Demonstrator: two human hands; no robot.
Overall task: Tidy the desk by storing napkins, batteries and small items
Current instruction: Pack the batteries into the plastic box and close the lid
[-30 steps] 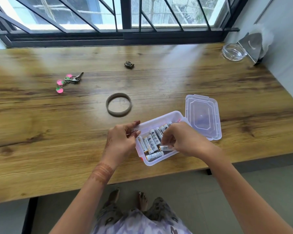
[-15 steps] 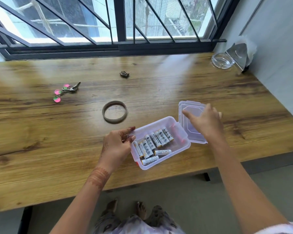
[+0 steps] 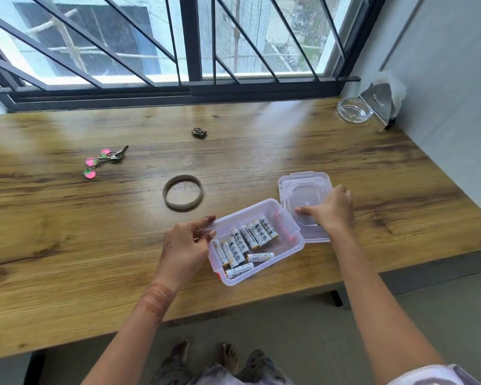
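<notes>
A clear plastic box [image 3: 292,247] sits near the desk's front edge with several white batteries [image 3: 247,240] lying inside. My left hand [image 3: 188,241] grips the box's left wall. The box's clear lid [image 3: 300,187] lies flat on the desk just right of the box. My right hand [image 3: 331,211] rests on the lid, thumb and fingers closed on its near right part.
A grey band ring [image 3: 183,192] lies behind the box. A keyring with pink charms [image 3: 103,162] is at the left, a small dark trinket [image 3: 199,132] further back. A glass dish [image 3: 354,110] and a napkin holder [image 3: 381,104] stand at the back right corner by the wall.
My right hand left the batteries in the box and moved right onto the lid. My left hand stayed on the box's left wall.
</notes>
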